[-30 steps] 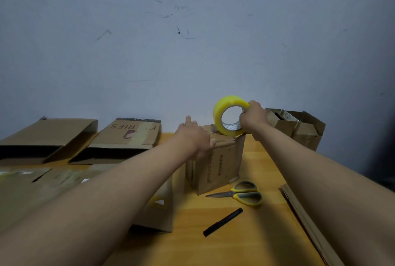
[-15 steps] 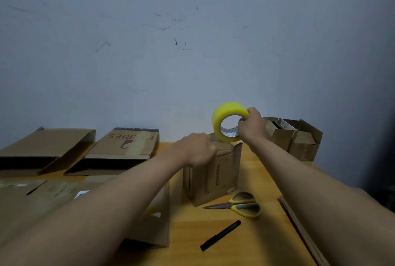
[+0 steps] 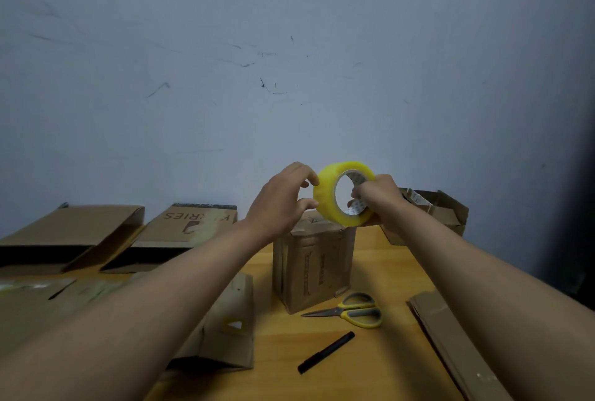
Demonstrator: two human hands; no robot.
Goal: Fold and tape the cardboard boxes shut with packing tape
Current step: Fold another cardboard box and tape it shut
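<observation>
My right hand (image 3: 380,199) grips the roll of packing tape (image 3: 344,193), fingers hooked through its core. The roll is a glossy yellow ring with a white printed cardboard liner, held upright above the small box (image 3: 314,263). My left hand (image 3: 283,202) sits at the roll's left edge, with the thumb and 1 fingertip touching the outer tape surface and the other fingers curled loosely; I cannot tell whether it has hold of a tape end.

The small box is plain brown corrugated cardboard, upright, top flaps folded down, directly under the roll. It stands on a smooth orange-brown wooden table (image 3: 380,365).

Just in front of the box lie scissors (image 3: 349,312) with steel blades and yellow-grey handles, closed. Nearer to me lies a slim black marker (image 3: 325,353).

At the left, 2 flattened cartons (image 3: 93,226) lean near the scuffed pale wall (image 3: 289,46). More flat cardboard (image 3: 225,333) lies under my left forearm. An open carton (image 3: 441,212) stands behind my right wrist. A flat cardboard strip (image 3: 450,342) runs along the right table edge.
</observation>
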